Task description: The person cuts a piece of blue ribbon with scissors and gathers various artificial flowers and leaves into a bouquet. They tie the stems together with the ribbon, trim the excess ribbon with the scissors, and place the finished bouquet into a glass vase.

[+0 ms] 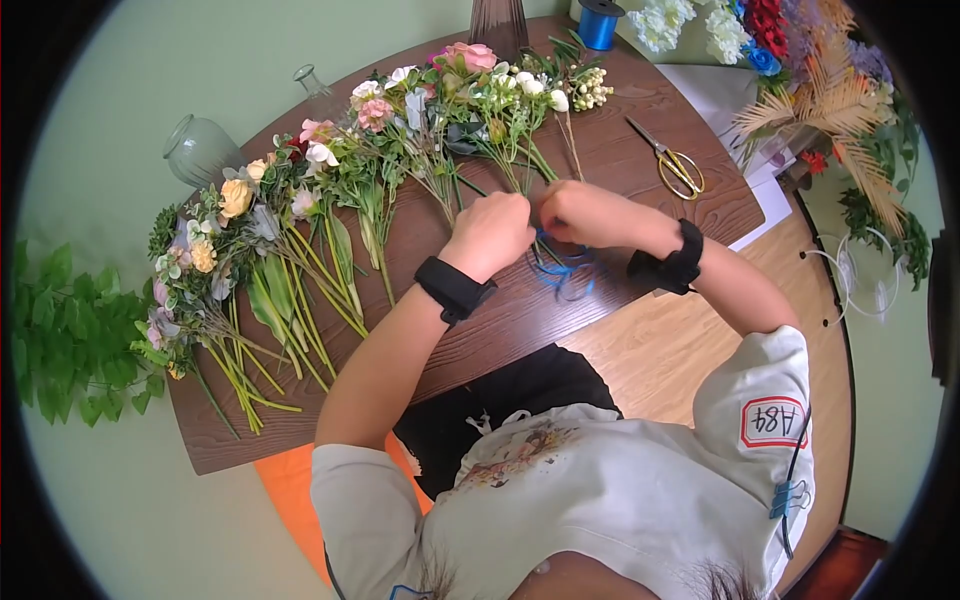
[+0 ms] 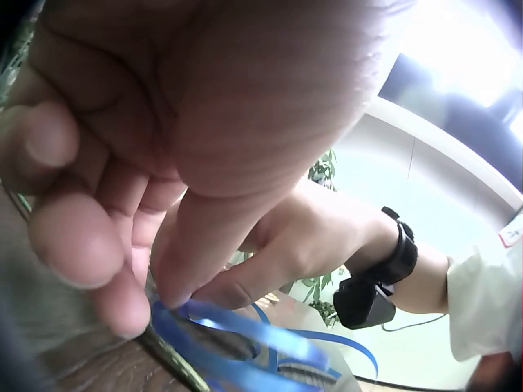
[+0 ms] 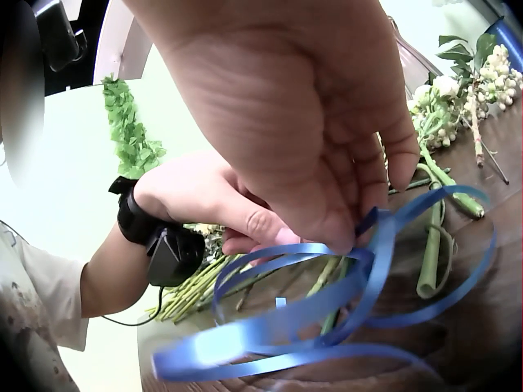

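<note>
On the near part of the table, both hands meet over a looped blue ribbon [image 1: 568, 278] and flower stems. My left hand [image 1: 492, 235] pinches at the ribbon, its thumb tip right against a blue loop [image 2: 245, 336] in the left wrist view. The right hand [image 1: 590, 216] grips the ribbon between thumb and fingers. Loose curls of ribbon [image 3: 282, 314] hang below the fingertips in the right wrist view. Green stems [image 3: 325, 282] run beneath the ribbon, partly hidden by it and by the hands. The flower heads [image 1: 470, 60] lie farther back on the table.
Several artificial flowers [image 1: 236, 198] fan out along the table's left side. Gold-handled scissors [image 1: 680, 172] lie to the right. Glass vases [image 1: 202, 152] and a blue ribbon spool [image 1: 598, 24] stand along the back. More flowers [image 1: 830, 110] fill the far right.
</note>
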`<state>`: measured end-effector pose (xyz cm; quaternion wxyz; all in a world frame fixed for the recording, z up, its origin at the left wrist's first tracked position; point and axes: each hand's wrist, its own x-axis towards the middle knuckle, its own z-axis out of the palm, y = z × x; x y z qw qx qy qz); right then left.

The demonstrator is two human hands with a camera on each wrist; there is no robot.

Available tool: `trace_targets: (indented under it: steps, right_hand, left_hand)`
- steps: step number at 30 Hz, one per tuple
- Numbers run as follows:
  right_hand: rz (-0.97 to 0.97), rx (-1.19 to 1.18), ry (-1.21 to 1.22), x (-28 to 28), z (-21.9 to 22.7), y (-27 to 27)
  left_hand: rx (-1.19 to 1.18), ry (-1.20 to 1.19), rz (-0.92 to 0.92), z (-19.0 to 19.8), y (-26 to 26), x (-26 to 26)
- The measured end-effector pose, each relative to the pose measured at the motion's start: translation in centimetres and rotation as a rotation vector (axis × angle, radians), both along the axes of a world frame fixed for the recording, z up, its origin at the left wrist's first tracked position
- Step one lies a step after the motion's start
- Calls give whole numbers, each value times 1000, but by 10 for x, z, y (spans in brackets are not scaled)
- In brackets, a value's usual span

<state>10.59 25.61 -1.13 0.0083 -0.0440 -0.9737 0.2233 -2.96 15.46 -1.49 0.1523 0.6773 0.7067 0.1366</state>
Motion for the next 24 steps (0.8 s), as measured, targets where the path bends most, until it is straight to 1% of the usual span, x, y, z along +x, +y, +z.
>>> trace_targets:
  steps: [1, 2, 3, 5, 6, 8, 9, 11, 13, 15, 21, 24]
  right_hand:
    - [-25, -33, -25, 1, 6, 5]
    - [-16, -39, 91, 4, 14, 10]
    - [-96, -37, 113, 10, 26, 14]
    - [-219, -79, 148, 23, 46, 22]
    - [-222, -79, 148, 29, 52, 23]
    - [-426, -161, 81, 38, 59, 23]
    - [-436, -161, 79, 41, 52, 23]
    - [-334, -131, 72, 42, 30, 23]
    - [-340, -131, 26, 41, 13, 21]
    - [-346, 12, 69, 39, -3, 22]
    - [-433, 62, 48, 35, -8, 12]
    - [-453, 57, 26, 33, -14, 8]
  left_hand:
    - [-1, 1, 0, 3, 0, -2]
    - [44, -6, 34, 7, 1, -4]
    - [88, -14, 68, 10, 1, -7]
    - [124, -12, 36, 9, 5, -11]
    - [111, -6, 31, 8, 8, -10]
    - [97, -5, 17, 9, 11, -1]
    - [51, 24, 0, 9, 14, 6]
    - [7, 51, -29, 8, 19, 20]
    - [-46, 128, -31, 4, 22, 31]
    - [-37, 133, -38, -3, 26, 34]
    - [-8, 165, -48, -8, 30, 31]
    - [18, 129, -43, -3, 26, 31]
